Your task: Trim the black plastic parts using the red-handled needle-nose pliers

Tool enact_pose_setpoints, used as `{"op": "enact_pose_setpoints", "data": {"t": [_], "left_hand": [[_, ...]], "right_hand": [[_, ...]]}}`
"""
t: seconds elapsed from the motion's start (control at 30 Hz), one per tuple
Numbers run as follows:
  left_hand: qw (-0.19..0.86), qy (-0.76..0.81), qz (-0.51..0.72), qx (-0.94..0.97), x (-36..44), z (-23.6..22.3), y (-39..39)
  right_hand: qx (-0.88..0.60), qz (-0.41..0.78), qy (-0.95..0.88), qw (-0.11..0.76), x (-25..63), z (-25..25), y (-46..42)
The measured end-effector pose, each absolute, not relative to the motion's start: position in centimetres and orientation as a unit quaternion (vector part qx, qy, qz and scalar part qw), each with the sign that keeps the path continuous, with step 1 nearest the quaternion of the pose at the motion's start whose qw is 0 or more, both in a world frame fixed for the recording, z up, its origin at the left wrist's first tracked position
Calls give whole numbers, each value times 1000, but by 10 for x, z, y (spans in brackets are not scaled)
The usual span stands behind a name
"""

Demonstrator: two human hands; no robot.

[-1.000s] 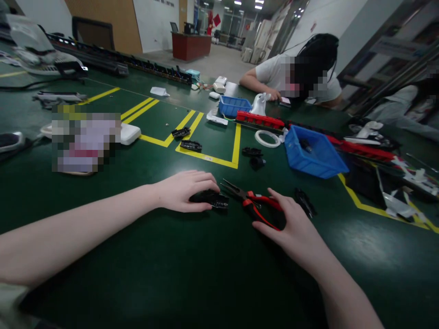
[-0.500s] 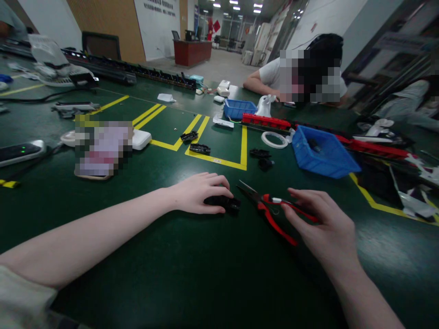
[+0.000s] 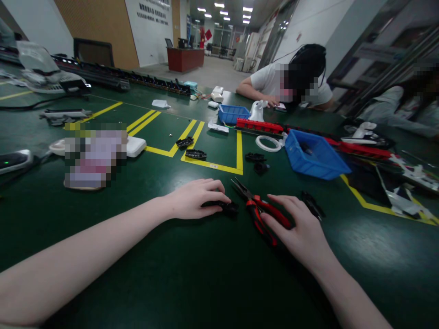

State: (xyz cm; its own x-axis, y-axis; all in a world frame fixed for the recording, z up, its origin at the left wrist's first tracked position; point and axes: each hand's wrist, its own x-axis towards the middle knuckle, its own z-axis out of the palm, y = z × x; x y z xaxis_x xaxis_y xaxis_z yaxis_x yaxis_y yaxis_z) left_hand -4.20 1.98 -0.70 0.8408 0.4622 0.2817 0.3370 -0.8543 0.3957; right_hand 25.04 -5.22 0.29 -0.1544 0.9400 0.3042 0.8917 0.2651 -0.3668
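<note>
My left hand (image 3: 195, 198) lies over a small black plastic part (image 3: 224, 207) on the green table (image 3: 192, 283), fingers curled down on it and holding it against the surface. Just to its right, my right hand (image 3: 300, 230) is closed round the red handles of a pair of needle-nose pliers (image 3: 255, 208). The pliers' jaws are open and point up and left, a little past the black part. Another black part (image 3: 312, 204) rests just beyond my right hand.
Yellow tape lines (image 3: 212, 165) box in several black parts (image 3: 195, 154). A blue bin (image 3: 313, 155), a smaller blue bin (image 3: 233, 113), a white ring (image 3: 268, 143) and red strips (image 3: 259, 125) lie further back. Two people sit at the far side.
My right hand lifted the pliers off the table half a second ago and has now brought them back down, gripping both handles. My left hand has stayed on the black part.
</note>
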Motion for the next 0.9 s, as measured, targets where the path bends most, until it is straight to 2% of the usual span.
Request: {"op": "enact_pose_setpoints", "data": {"t": [0.13, 0.23, 0.67, 0.9], "left_hand": [[192, 234, 193, 933, -43, -6, 19], [217, 251, 196, 923, -42, -5, 18], [292, 325, 201, 877, -37, 1, 18], [293, 325, 208, 875, -31, -1, 26]], "right_hand": [[-645, 26, -755, 114, 250, 13, -64], [-660, 49, -747, 71, 248, 16, -64], [-643, 32, -761, 80, 246, 9, -42], [-579, 11, -793, 188, 271, -7, -28]]}}
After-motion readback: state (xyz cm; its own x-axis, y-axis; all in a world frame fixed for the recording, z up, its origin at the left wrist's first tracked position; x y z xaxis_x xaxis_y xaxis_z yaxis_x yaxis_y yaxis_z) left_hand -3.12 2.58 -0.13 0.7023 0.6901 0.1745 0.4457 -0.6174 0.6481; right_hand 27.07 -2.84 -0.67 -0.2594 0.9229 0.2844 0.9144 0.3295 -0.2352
